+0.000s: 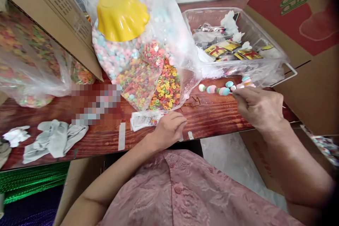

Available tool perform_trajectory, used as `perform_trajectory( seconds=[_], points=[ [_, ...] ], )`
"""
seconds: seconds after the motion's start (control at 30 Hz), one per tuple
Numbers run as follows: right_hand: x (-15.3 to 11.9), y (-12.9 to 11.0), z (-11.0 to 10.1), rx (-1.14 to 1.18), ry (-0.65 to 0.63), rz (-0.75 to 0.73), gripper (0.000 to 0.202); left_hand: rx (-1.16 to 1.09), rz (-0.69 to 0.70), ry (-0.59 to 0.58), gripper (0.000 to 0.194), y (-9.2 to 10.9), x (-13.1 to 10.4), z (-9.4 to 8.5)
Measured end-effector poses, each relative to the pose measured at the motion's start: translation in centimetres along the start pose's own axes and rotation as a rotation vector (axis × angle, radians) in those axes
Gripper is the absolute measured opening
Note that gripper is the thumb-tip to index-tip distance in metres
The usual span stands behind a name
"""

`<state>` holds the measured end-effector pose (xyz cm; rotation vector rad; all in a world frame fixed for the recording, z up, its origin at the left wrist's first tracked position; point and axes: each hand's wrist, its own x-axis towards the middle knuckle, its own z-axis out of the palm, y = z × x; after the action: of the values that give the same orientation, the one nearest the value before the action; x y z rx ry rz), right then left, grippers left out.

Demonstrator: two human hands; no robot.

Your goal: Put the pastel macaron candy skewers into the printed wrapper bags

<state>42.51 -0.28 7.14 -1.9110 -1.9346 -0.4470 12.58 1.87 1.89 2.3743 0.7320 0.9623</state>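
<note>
My right hand [259, 104] is pinched at the end of a string of pastel beads [212, 89], pink, blue and white with small green pieces between. Its row runs left from my fingers along the table, and more beads show behind the hand. Closed with the fingertips together, my left hand [171, 129] rests by the table's front edge; what it holds, if anything, is hidden. Just left of it lies a stack of printed clear packets [144, 120]. A clear bag of small coloured rings [166, 90] stands open behind them, among pastel balls.
A yellow fluted bowl [122, 16] sits upside down on the bags. Behind my right hand stands a clear plastic basket [265, 56] of wrapped packets. Cardboard boxes [312, 88] flank both sides. A grey cloth [55, 137] and crumpled tissue [16, 136] lie at left.
</note>
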Motion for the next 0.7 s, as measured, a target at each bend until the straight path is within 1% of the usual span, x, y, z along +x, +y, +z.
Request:
perform_trajectory(
  seconds=[0.07, 0.1, 0.13, 0.17, 0.23, 0.27, 0.37, 0.5, 0.57, 0.6, 0.63, 0.7],
  points=[
    [-0.7, -0.5, 0.8, 0.080, 0.109, 0.068, 0.023, 0.119, 0.066, -0.183, 0.026, -0.1, 3.0, 1.1],
    [-1.3, -0.6, 1.3, 0.139, 0.171, 0.114, 0.023, 0.189, 0.071, -0.270, 0.026, -0.4, 4.6, 1.6],
    [-2.2, -0.7, 1.8, 0.219, 0.223, 0.186, 0.021, 0.261, 0.069, -0.345, 0.025, -0.7, 6.1, 2.2],
    [-3.1, -0.8, 2.2, 0.310, 0.266, 0.270, 0.019, 0.338, 0.055, -0.395, 0.024, -1.0, 7.4, 2.7],
    [-5.1, -0.9, 3.1, 0.493, 0.323, 0.443, 0.016, 0.482, -0.004, -0.450, 0.024, -1.8, 9.4, 3.6],
    [-6.1, -1.0, 3.4, 0.569, 0.329, 0.522, 0.015, 0.532, -0.044, -0.468, 0.025, -2.2, 10.0, 3.9],
    [-8.4, -1.2, 3.9, 0.758, 0.285, 0.696, 0.012, 0.574, -0.137, -0.505, 0.028, -3.2, 10.7, 4.5],
    [-9.9, -1.5, 4.3, 1.002, 0.211, 0.805, 0.012, 0.545, -0.175, -0.493, 0.029, -4.4, 10.9, 4.6],
    [-10.2, -1.8, 4.8, 1.117, 0.198, 0.835, 0.014, 0.502, -0.201, -0.460, 0.027, -4.7, 11.2, 4.5],
    [-10.2, -2.0, 5.2, 1.169, 0.196, 0.846, 0.014, 0.434, -0.225, -0.414, 0.025, -4.8, 11.4, 4.3],
    [-10.3, -2.3, 5.5, 1.214, 0.198, 0.855, 0.015, 0.320, -0.258, -0.347, 0.024, -4.8, 11.6, 4.1],
    [-10.3, -3.0, 5.9, 1.285, 0.200, 0.856, 0.015, -0.054, -0.360, -0.178, 0.018, -4.3, 11.6, 3.5]
  ],
)
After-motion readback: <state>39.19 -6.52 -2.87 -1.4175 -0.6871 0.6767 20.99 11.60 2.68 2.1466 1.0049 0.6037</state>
